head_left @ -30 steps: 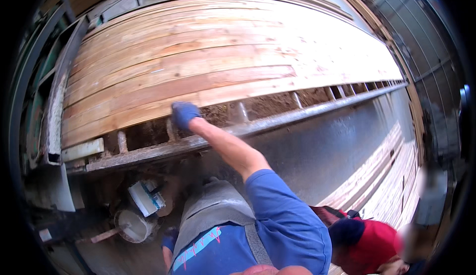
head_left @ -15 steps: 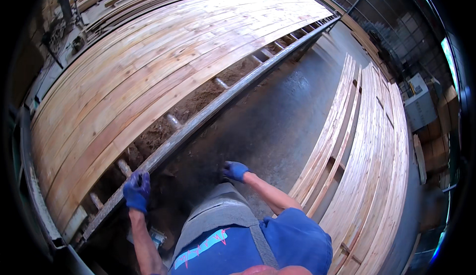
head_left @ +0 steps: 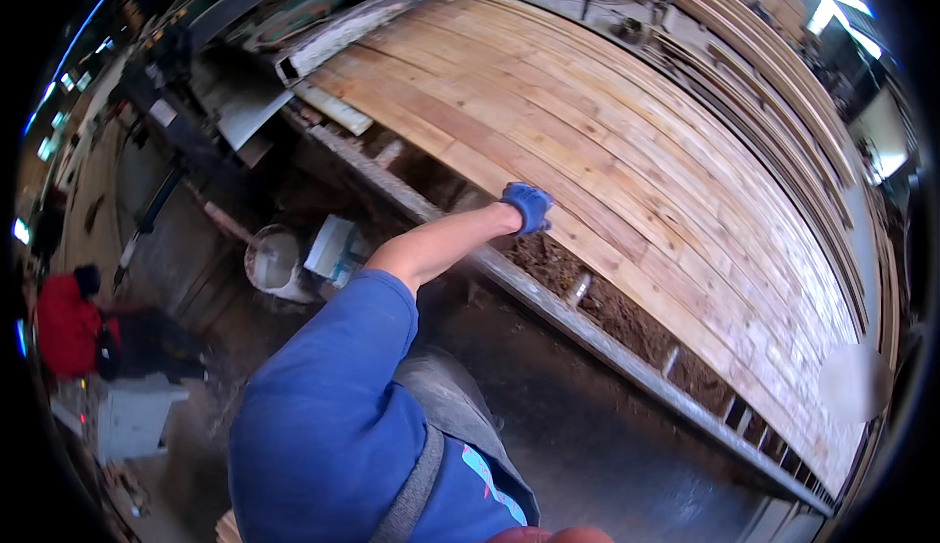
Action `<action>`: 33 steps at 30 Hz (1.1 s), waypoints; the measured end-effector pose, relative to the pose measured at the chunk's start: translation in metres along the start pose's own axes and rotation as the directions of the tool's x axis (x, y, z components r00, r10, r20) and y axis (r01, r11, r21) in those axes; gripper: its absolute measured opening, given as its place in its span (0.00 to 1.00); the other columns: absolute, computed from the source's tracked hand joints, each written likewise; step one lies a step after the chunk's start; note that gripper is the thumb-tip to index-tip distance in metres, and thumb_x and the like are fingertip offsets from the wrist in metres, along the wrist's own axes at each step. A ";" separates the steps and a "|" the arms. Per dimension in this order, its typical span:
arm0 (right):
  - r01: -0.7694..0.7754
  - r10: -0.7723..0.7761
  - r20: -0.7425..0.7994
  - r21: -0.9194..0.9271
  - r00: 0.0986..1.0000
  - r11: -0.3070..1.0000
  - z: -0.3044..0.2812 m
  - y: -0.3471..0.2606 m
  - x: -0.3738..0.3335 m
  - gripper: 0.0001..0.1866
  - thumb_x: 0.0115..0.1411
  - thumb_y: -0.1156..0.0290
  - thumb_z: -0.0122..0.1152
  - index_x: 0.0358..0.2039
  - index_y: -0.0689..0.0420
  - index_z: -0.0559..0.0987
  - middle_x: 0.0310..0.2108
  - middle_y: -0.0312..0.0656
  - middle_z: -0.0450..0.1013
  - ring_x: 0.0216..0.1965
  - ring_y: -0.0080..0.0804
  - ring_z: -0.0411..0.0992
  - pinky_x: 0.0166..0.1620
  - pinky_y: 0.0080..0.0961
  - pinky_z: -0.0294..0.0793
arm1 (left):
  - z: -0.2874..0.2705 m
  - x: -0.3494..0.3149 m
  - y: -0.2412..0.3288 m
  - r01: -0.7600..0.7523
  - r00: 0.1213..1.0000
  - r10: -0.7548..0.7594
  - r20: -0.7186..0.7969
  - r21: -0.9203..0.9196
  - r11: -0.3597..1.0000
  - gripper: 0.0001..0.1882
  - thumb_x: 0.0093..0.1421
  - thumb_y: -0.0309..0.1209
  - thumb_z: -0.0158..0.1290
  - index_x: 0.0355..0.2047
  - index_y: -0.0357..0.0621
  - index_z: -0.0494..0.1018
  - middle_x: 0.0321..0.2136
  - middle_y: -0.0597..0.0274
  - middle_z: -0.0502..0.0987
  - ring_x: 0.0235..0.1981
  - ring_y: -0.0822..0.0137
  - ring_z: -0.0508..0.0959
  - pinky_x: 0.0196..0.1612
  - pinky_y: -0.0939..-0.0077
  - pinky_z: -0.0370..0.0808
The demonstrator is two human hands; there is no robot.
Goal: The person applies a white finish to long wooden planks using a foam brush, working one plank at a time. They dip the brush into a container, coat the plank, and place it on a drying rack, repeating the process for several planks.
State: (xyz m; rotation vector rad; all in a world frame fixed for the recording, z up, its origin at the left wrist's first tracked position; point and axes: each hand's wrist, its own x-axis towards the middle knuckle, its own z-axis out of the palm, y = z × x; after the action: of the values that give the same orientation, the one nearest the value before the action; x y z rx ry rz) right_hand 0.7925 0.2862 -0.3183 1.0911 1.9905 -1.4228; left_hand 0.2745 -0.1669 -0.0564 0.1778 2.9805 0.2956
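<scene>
My left hand (head_left: 528, 208), in a blue glove, reaches out over the near edge of a long bed of pale wooden boards (head_left: 627, 181). Its fingers look curled in at the outermost board, and what they hold, if anything, is hidden. Under the forearm runs a metal side rail (head_left: 548, 293) of the roller table, with brown sawdust (head_left: 540, 259) and short rollers (head_left: 580, 288) between rail and boards. My right hand is out of view.
A white bucket (head_left: 276, 261) with a stick in it stands on the floor beside a pale blue and white container (head_left: 336, 247). Far left, a person in red (head_left: 67, 326) bends near a grey box (head_left: 142, 421). More long boards (head_left: 764, 63) lie beyond the table.
My view has swung left, toward the table's end with the bucket and the other person. My left arm now stretches over the rail to the boards. The right hand has left the view.
</scene>
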 end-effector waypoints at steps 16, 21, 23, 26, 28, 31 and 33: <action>0.209 -0.202 -0.053 0.199 0.978 0.958 0.027 -0.276 -0.062 0.06 0.58 0.72 0.55 0.35 0.58 0.76 0.22 0.41 0.76 0.17 0.27 0.72 0.19 0.20 0.68 | -0.039 -0.024 -0.103 0.008 0.991 0.003 -0.133 0.082 0.997 0.25 0.45 0.47 0.63 0.40 0.48 0.74 0.38 0.54 0.78 0.41 0.56 0.79 0.37 0.59 0.75; 0.302 -0.314 0.163 0.092 0.935 0.949 0.073 -0.249 -0.095 0.06 0.58 0.72 0.56 0.31 0.60 0.78 0.24 0.42 0.77 0.20 0.29 0.73 0.22 0.25 0.70 | -0.031 -0.045 -0.164 0.040 0.972 -0.015 -0.235 0.104 0.994 0.15 0.49 0.40 0.59 0.36 0.48 0.76 0.34 0.53 0.78 0.36 0.54 0.80 0.34 0.58 0.76; 0.356 -0.363 0.229 0.071 0.903 0.932 0.078 -0.214 -0.085 0.08 0.56 0.70 0.57 0.28 0.61 0.79 0.25 0.44 0.78 0.24 0.30 0.75 0.25 0.29 0.71 | -0.033 -0.052 -0.174 0.118 0.946 -0.079 -0.313 0.108 0.987 0.10 0.49 0.33 0.57 0.33 0.48 0.76 0.32 0.54 0.78 0.33 0.55 0.80 0.32 0.59 0.76; 0.515 -0.523 0.092 -0.382 0.847 0.768 0.096 -0.163 -0.078 0.10 0.53 0.67 0.58 0.25 0.60 0.81 0.26 0.45 0.78 0.27 0.32 0.76 0.28 0.31 0.71 | -0.029 -0.054 -0.159 0.091 0.945 -0.079 -0.317 0.024 0.996 0.10 0.52 0.34 0.51 0.33 0.47 0.76 0.32 0.53 0.78 0.35 0.53 0.80 0.36 0.58 0.76; 0.493 -0.473 0.151 -0.376 0.868 0.785 0.098 -0.151 -0.077 0.12 0.56 0.65 0.57 0.31 0.61 0.81 0.27 0.44 0.79 0.26 0.32 0.76 0.28 0.28 0.72 | -0.039 -0.058 -0.097 -0.138 0.948 0.118 -0.297 -0.046 0.989 0.12 0.52 0.37 0.52 0.34 0.46 0.76 0.33 0.51 0.78 0.36 0.50 0.79 0.38 0.56 0.75; 0.179 -0.167 0.124 -0.088 0.978 0.980 0.078 -0.152 -0.115 0.15 0.59 0.62 0.54 0.35 0.61 0.80 0.28 0.43 0.79 0.25 0.30 0.76 0.27 0.26 0.72 | -0.046 -0.052 0.013 -0.397 0.902 0.377 -0.211 -0.063 0.916 0.15 0.53 0.42 0.54 0.35 0.46 0.76 0.36 0.51 0.78 0.39 0.52 0.79 0.43 0.58 0.74; 0.075 -0.079 0.074 0.054 0.994 0.996 0.050 -0.131 -0.121 0.15 0.60 0.61 0.53 0.35 0.61 0.79 0.29 0.43 0.79 0.24 0.30 0.76 0.25 0.25 0.71 | -0.008 -0.026 0.051 -0.467 0.872 0.403 -0.278 -0.221 0.856 0.17 0.51 0.46 0.56 0.28 0.44 0.76 0.29 0.46 0.77 0.34 0.49 0.78 0.37 0.55 0.74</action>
State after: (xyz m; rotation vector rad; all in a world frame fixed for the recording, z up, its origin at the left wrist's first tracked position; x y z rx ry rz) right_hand 0.7523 0.1790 -0.1726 0.9762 1.9714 -1.5394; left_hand 0.3045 -0.1225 -0.0354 0.8505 3.0280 0.8393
